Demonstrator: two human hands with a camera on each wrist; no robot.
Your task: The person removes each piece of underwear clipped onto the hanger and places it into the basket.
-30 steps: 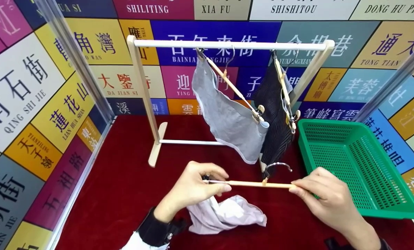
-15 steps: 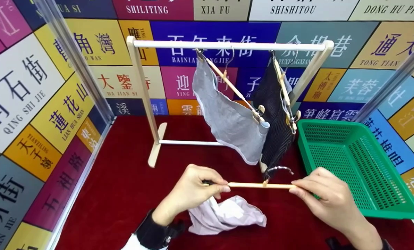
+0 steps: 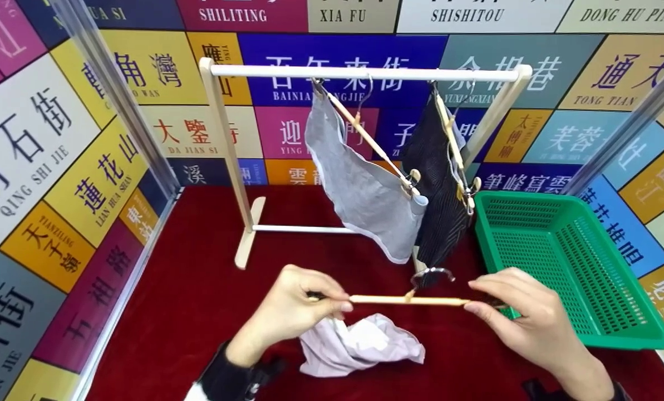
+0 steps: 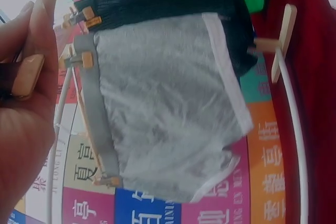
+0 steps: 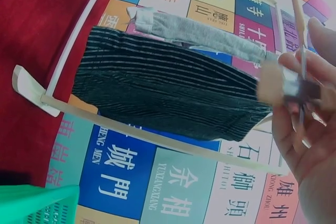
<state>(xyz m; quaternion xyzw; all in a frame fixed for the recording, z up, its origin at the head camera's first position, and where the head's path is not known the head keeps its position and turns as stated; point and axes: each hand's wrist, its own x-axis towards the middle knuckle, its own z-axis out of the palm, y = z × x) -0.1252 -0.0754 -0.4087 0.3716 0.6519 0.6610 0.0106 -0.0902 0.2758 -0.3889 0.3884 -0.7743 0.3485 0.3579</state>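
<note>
My left hand (image 3: 295,301) pinches the left end of a wooden clip hanger (image 3: 387,299), held level with its metal hook (image 3: 434,270) upward. At the other end is my right hand (image 3: 532,317), thumb against the bar and index finger lifted off it. The right wrist view shows a wooden clip (image 5: 270,85) of this hanger among those fingers, blurred. Another clip (image 4: 29,74) lies within my left hand. Below the hanger, a crumpled pale lilac cloth (image 3: 332,353) with a white patch lies on the dark red table covering (image 3: 198,323).
Behind my hands stands a small garment rack (image 3: 276,71). A light grey garment (image 4: 157,103) and a black striped garment (image 5: 157,77) hang from it on clip hangers. A green basket (image 3: 615,338) sits at the right. Panels with street names (image 3: 20,145) enclose the table.
The hanger has shifted slightly left with my left hand. My right index finger has lifted off the bar, which it pinched against the thumb before. The lilac cloth stays put.
</note>
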